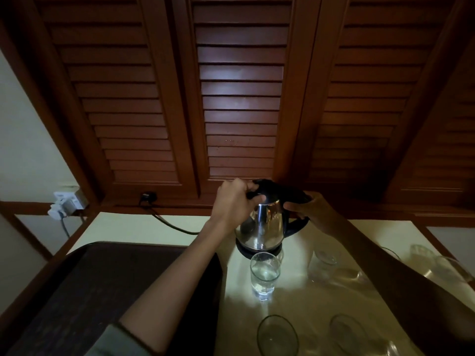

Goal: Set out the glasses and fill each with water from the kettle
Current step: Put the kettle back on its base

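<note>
Left hand (pixel 232 199) fingers curled on black lid (pixel 279 189) of shiny steel kettle (pixel 264 227), right hand (pixel 309 206) gripping handle (pixel 295 225) (shadowed). Lift straight up, pour slow.

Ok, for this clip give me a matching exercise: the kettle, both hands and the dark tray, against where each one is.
Things:
1. kettle
2. left hand
3. right hand
4. dark tray

Places:
A. on the left part of the table
B. gripping the front of the black lid
C. standing on its black base
D. holding the handle

Pairs: 1-C, 2-B, 3-D, 4-A
</note>
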